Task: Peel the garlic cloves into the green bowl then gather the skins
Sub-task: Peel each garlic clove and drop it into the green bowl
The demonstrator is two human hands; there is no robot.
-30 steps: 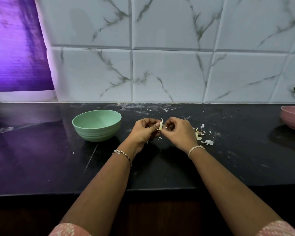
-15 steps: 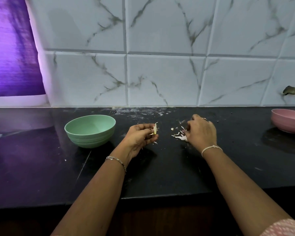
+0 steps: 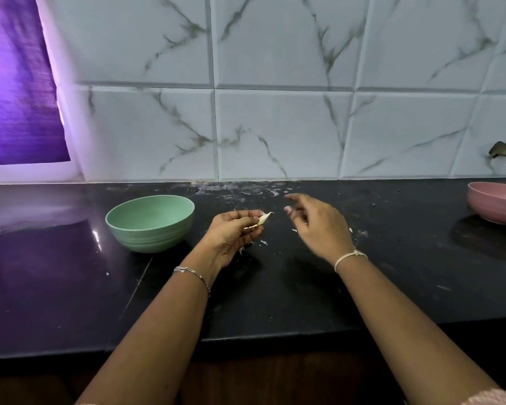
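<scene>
My left hand [image 3: 231, 235] pinches a pale garlic clove [image 3: 263, 219] with a strip of skin curling off its tip, held a little above the black counter. The green bowl [image 3: 149, 222] stands just to the left of that hand and looks empty. My right hand [image 3: 319, 226] hovers to the right of the clove, blurred by motion, fingers loosely spread and holding nothing I can see. Small white skin bits [image 3: 264, 242] lie on the counter between and under the hands; most of the skin pile is hidden behind my right hand.
A pink bowl [image 3: 497, 203] sits at the far right of the counter [image 3: 70, 287]. A marbled tile wall rises right behind the counter. The counter's front edge runs below my forearms. A purple panel fills the upper left.
My hands parted. The right hand went down to the skin pile on the right, then lifted off it and swung back toward the clove. The left hand kept hold of the clove.
</scene>
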